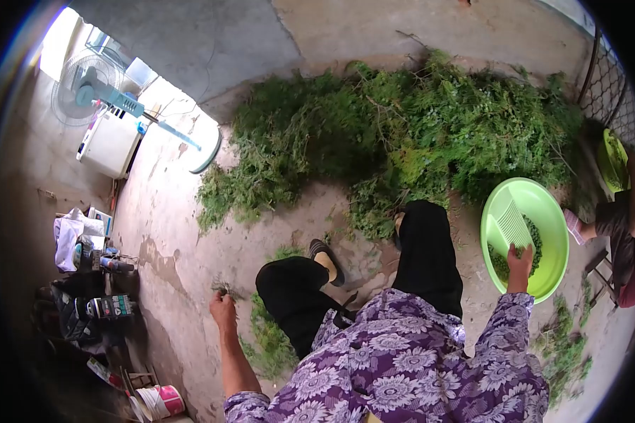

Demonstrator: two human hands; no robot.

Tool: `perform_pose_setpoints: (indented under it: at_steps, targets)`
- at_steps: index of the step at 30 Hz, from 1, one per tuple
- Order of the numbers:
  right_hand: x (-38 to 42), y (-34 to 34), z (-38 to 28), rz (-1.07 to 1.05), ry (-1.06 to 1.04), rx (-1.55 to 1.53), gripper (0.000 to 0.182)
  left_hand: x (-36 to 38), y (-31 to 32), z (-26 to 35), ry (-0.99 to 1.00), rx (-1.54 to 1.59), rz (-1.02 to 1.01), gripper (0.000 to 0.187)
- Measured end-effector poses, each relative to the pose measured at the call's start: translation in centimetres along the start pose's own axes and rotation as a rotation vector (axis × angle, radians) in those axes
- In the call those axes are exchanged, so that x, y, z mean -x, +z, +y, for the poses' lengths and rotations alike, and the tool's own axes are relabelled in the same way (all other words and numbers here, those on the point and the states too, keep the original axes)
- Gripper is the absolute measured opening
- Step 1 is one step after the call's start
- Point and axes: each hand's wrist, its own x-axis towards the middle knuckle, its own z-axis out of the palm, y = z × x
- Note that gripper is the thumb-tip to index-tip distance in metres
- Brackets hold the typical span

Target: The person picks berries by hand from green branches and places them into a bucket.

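While the left hand pinches a blurry sprig, the right hand perhaps grips the basin.

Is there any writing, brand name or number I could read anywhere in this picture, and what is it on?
No text here is readable.
White appliance beside the standing fan: marks on its edge, too blurred to read.
Dark boxes at the left wall: label patches, too small to read.
Pink-and-white bucket: printing, unreadable.
Green basin: no lettering visible.
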Motion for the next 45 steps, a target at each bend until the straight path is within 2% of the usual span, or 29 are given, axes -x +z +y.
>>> perform_pose_setpoints:
  at_steps: [1,2,3,4,5,6,7,9,10,11,12,14,15,16,19,20,24,26,28,29,30,31,32,35,37,41,43,44,45]
  targets:
    - [0.2,-0.5,2.9,-0.006,-0.003,0.001,0.065,0.4,-0.2,-1.0,-0.101,-0.151,0.018,0.016]
    - [-0.3,-0.7,6.9,0.127,-0.278,0.161,0.075,-0.9,-0.2,-5.2,-0.177,-0.218,-0.009,0.027]
    - [-0.4,-0.6,9.0,0.261,-0.554,0.317,0.086,-1.4,-0.3,-8.5,-0.120,-0.380,-0.022,0.039]
    - [0.2,-1.2,8.4,0.253,-0.556,0.314,0.086,-0.7,-0.4,-9.2,-0.094,-0.572,-0.024,0.044]
    - [0.8,-2.3,8.0,0.138,-0.410,0.373,0.087,-0.1,-0.5,-9.7,-0.068,-0.763,-0.027,0.048]
    - [1.3,-3.1,7.2,0.023,-0.264,0.431,0.089,-0.4,-0.8,-11.6,-0.075,-0.735,-0.107,0.053]
    - [1.0,-2.5,8.1,0.017,-0.269,0.431,0.089,-0.1,-1.0,-11.0,-0.082,-0.737,-0.105,0.053]
    - [-1.3,-0.4,10.9,0.078,-0.374,0.123,0.077,0.4,-0.8,-9.6,-0.185,-0.624,-0.164,0.054]
    - [-3.8,1.7,13.0,0.070,-0.380,0.123,0.077,0.2,-0.6,-9.5,-0.195,-0.625,-0.160,0.054]
    - [-6.5,4.0,13.9,-0.299,-0.078,-0.669,0.062,-0.3,-0.4,-9.4,-0.132,-0.539,-0.128,0.053]
    - [-9.2,6.3,14.7,-0.390,0.437,-1.404,0.047,-0.9,0.0,-8.9,-0.066,-0.452,-0.095,0.053]
    - [-7.8,3.8,1.7,-0.386,0.761,-1.516,0.022,-1.2,0.9,-4.8,0.010,-0.421,-0.081,0.050]
    - [-8.2,4.7,-1.1,-0.509,0.642,-1.489,0.017,-1.3,1.6,-2.7,0.088,-0.389,-0.070,0.048]
    - [-6.2,3.3,-7.8,-0.492,0.717,-1.467,0.018,-1.8,2.5,-1.5,0.170,-0.357,-0.059,0.046]
    - [-3.6,4.9,-18.8,-0.729,0.483,-1.281,0.014,-2.2,5.4,3.8,0.342,-0.198,-0.102,0.039]
    - [-1.5,4.9,-23.2,-0.752,0.495,-1.280,0.011,-2.2,6.4,5.7,0.393,-0.194,-0.114,0.037]
    - [4.1,10.3,-33.7,-1.029,0.139,-0.904,0.016,-2.5,11.3,10.1,0.625,-0.190,-0.192,0.033]
    - [8.4,13.3,-38.3,-1.108,-0.096,-0.559,0.022,-2.6,13.3,11.7,0.658,-0.235,-0.209,0.033]
    - [11.9,18.5,-39.9,-1.221,-0.515,-0.330,0.033,-3.3,15.2,12.8,0.799,-0.240,-0.362,0.033]
    - [13.8,21.1,-39.9,-1.201,-0.764,-0.201,0.036,-3.7,16.0,13.2,0.782,-0.235,-0.368,0.033]
    - [15.6,23.5,-39.7,-1.169,-1.011,-0.068,0.039,-4.2,16.9,13.5,0.797,-0.332,-0.534,0.031]
    - [17.5,25.3,-39.2,-1.152,-1.159,0.065,0.040,-4.6,17.9,13.4,0.809,-0.426,-0.702,0.029]
    - [19.4,26.8,-38.4,-1.130,-1.305,0.198,0.041,-4.7,19.0,12.9,0.795,-0.417,-0.709,0.029]
    - [24.5,30.7,-36.5,-1.305,-1.252,0.320,0.042,-4.7,22.1,10.4,0.879,-0.527,-0.787,0.020]
    - [27.2,33.2,-35.0,-1.314,-1.227,0.132,0.045,-4.4,23.4,8.4,0.967,-0.613,-0.904,0.014]
    - [30.8,37.5,-33.1,-1.347,-1.126,0.184,0.055,-4.6,23.4,9.6,0.833,-0.726,-1.035,0.015]
    - [31.7,39.7,-32.0,-1.422,-1.098,0.256,0.054,-5.7,23.2,10.9,0.962,-0.375,-0.844,0.020]
    - [32.0,40.8,-31.5,-1.434,-1.096,0.263,0.054,-6.4,22.9,11.3,0.949,-0.372,-0.849,0.020]
    - [32.3,42.0,-31.1,-1.423,-1.089,0.291,0.055,-7.1,22.6,11.7,0.948,-0.399,-0.755,0.024]
